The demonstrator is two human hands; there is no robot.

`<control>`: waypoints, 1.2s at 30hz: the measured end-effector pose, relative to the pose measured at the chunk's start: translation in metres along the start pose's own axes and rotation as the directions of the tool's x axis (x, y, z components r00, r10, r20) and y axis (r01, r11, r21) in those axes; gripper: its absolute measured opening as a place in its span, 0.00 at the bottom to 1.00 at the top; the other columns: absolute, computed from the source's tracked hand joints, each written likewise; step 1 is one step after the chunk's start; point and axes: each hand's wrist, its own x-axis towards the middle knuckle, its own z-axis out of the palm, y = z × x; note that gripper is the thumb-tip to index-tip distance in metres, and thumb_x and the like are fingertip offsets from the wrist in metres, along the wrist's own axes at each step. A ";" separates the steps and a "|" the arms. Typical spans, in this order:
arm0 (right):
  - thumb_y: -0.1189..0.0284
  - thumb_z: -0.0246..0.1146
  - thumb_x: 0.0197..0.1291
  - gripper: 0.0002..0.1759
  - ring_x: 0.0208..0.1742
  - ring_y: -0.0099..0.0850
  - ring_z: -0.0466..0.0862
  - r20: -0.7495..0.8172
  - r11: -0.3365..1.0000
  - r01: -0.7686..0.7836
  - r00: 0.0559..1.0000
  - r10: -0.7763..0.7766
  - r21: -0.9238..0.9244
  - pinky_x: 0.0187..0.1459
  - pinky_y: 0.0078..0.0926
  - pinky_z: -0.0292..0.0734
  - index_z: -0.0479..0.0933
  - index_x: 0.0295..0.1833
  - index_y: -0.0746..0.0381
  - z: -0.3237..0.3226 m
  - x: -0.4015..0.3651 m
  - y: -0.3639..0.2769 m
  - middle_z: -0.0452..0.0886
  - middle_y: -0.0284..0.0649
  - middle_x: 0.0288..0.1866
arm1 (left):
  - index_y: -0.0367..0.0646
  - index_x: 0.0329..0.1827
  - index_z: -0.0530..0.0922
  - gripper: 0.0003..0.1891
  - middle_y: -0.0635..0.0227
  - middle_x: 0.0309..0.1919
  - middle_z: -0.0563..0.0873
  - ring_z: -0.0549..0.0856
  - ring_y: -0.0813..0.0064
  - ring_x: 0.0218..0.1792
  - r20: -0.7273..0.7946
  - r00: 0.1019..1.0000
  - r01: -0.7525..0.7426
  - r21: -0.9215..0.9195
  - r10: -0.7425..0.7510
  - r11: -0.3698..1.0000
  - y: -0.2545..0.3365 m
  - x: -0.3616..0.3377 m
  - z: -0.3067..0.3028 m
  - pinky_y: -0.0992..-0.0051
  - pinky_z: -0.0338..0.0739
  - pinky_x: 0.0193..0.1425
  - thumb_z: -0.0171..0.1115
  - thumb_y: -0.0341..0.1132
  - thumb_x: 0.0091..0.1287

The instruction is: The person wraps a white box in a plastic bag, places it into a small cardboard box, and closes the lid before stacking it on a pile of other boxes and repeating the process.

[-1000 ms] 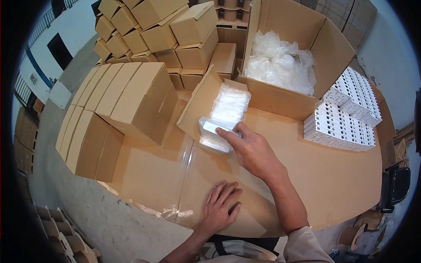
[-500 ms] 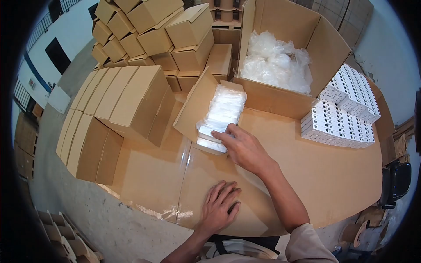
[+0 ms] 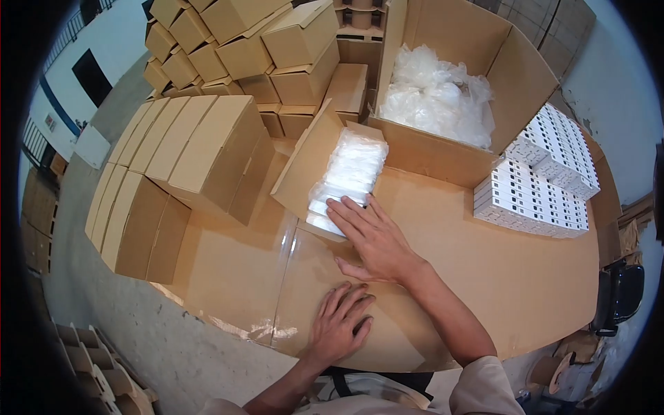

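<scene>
An open cardboard box [image 3: 297, 166] with its lid flap raised stands mid-table. Inside it lies a row of white items in clear plastic wrap [image 3: 354, 162]. My right hand [image 3: 377, 238] lies over the near end of that row, fingers stretched out and fingertips on the wrapped items; its palm hides the box's near right corner. My left hand [image 3: 340, 321] rests flat on the cardboard tabletop [image 3: 228, 277] near the front edge, fingers spread, with nothing in it.
Closed cardboard boxes [image 3: 207, 145] stand in rows at the left, with more stacked boxes [image 3: 242, 55] behind. A large open carton [image 3: 443, 149] holds crumpled clear plastic bags [image 3: 436, 97]. White boxes with black squares [image 3: 529, 200] are stacked at the right. A spool [image 3: 551, 370] is on the floor.
My right hand has gone from pinching at the near wrapped item to lying open across the row's near end. My left hand stays on the tabletop.
</scene>
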 end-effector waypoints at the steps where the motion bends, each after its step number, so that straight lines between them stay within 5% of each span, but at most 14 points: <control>1: 0.54 0.71 0.59 0.51 0.87 0.43 0.58 0.015 1.000 0.001 1.000 0.000 -0.013 0.85 0.57 0.49 0.60 0.83 0.62 0.003 -0.001 0.001 0.61 0.43 0.86 | 0.49 0.66 0.82 0.23 0.66 0.70 0.79 0.72 0.55 0.74 0.005 1.000 -0.004 -0.004 0.004 1.000 0.000 0.000 0.000 0.50 0.65 0.80 0.69 0.41 0.68; 5: 0.56 0.76 0.53 0.57 0.89 0.42 0.55 0.121 0.981 0.004 0.992 0.020 -0.195 0.86 0.57 0.44 0.57 0.85 0.61 0.005 0.001 -0.003 0.59 0.42 0.87 | 0.50 0.67 0.82 0.23 0.66 0.72 0.79 0.72 0.55 0.75 0.036 0.999 -0.016 0.015 0.016 1.000 0.000 0.002 -0.002 0.50 0.63 0.81 0.68 0.41 0.69; 17: 0.60 0.75 0.55 0.56 0.89 0.44 0.52 0.047 1.000 -0.010 0.999 0.009 0.007 0.87 0.57 0.41 0.55 0.85 0.61 0.003 -0.006 0.001 0.56 0.43 0.89 | 0.49 0.71 0.79 0.28 0.62 0.73 0.77 0.71 0.52 0.75 0.017 1.000 -0.012 -0.002 0.012 1.000 -0.006 -0.001 0.006 0.50 0.63 0.80 0.71 0.43 0.68; 20: 0.64 0.75 0.57 0.52 0.88 0.47 0.55 -0.106 0.987 -0.098 0.988 0.112 0.127 0.85 0.57 0.50 0.57 0.84 0.61 -0.022 -0.026 -0.011 0.57 0.47 0.87 | 0.40 0.78 0.68 0.40 0.50 0.75 0.72 0.68 0.45 0.77 -0.089 0.979 0.167 -0.181 -0.185 0.969 -0.001 0.007 0.003 0.49 0.62 0.81 0.76 0.39 0.63; 23: 0.68 0.73 0.57 0.49 0.86 0.49 0.60 -0.215 0.939 -0.214 0.937 0.275 0.270 0.83 0.56 0.55 0.60 0.84 0.61 -0.023 -0.065 -0.005 0.60 0.50 0.86 | 0.33 0.83 0.53 0.55 0.40 0.78 0.64 0.64 0.40 0.79 -0.290 0.919 0.194 -0.251 -0.265 0.948 -0.012 0.017 0.013 0.48 0.60 0.82 0.82 0.36 0.57; 29: 0.71 0.72 0.56 0.46 0.82 0.50 0.66 -0.220 0.843 -0.420 0.835 0.504 0.337 0.81 0.51 0.60 0.64 0.81 0.62 0.011 -0.157 0.000 0.67 0.51 0.81 | 0.32 0.85 0.45 0.63 0.42 0.80 0.59 0.64 0.49 0.79 -0.527 0.711 0.303 -0.367 -0.465 0.879 -0.027 0.084 0.023 0.56 0.59 0.83 0.84 0.30 0.54; 32: 0.71 0.72 0.56 0.44 0.81 0.49 0.68 -0.249 0.843 -0.475 0.810 0.531 0.252 0.80 0.50 0.61 0.66 0.80 0.63 0.015 -0.175 -0.005 0.69 0.51 0.79 | 0.32 0.84 0.44 0.64 0.40 0.77 0.58 0.63 0.44 0.78 -0.547 0.681 0.158 -0.539 -0.486 0.827 -0.051 0.118 0.036 0.52 0.60 0.82 0.86 0.35 0.55; 36: 0.69 0.71 0.57 0.44 0.80 0.49 0.69 -0.254 0.831 -0.507 0.793 0.554 0.230 0.81 0.52 0.60 0.65 0.79 0.62 0.018 -0.171 -0.007 0.71 0.49 0.78 | 0.32 0.84 0.45 0.61 0.44 0.75 0.61 0.66 0.50 0.77 -0.649 0.591 -0.076 -0.636 -0.479 0.768 -0.047 0.146 0.038 0.55 0.63 0.80 0.85 0.35 0.57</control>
